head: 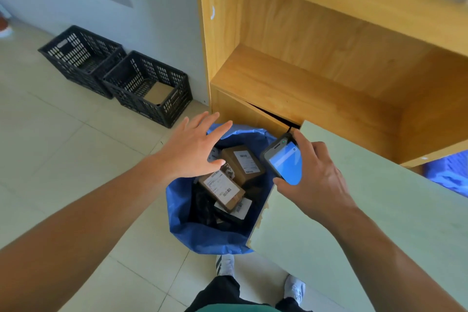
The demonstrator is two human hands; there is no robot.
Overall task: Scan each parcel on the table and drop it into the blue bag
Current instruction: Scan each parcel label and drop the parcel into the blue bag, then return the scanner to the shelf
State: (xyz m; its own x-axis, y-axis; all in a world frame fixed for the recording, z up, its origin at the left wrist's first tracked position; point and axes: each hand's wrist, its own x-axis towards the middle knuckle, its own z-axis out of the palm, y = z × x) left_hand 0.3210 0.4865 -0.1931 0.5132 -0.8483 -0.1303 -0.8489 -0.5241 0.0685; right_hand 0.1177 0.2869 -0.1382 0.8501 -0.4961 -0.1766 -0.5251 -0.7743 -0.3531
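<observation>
The blue bag (182,220) stands open on the floor beside the pale green table (379,223). Inside it lie several parcels: a brown box with a white label (244,163), another labelled brown box (222,191) and dark packets. My left hand (195,149) hovers over the bag's mouth, fingers spread, holding nothing. My right hand (314,177) grips a handheld scanner (285,159) with a lit blue screen at the table's edge, next to the bag.
Two black plastic crates (149,88) (81,58) sit on the tiled floor against the wall at the left. A wooden shelf unit (316,58) rises behind the bag and table. My feet (225,265) stand just below the bag.
</observation>
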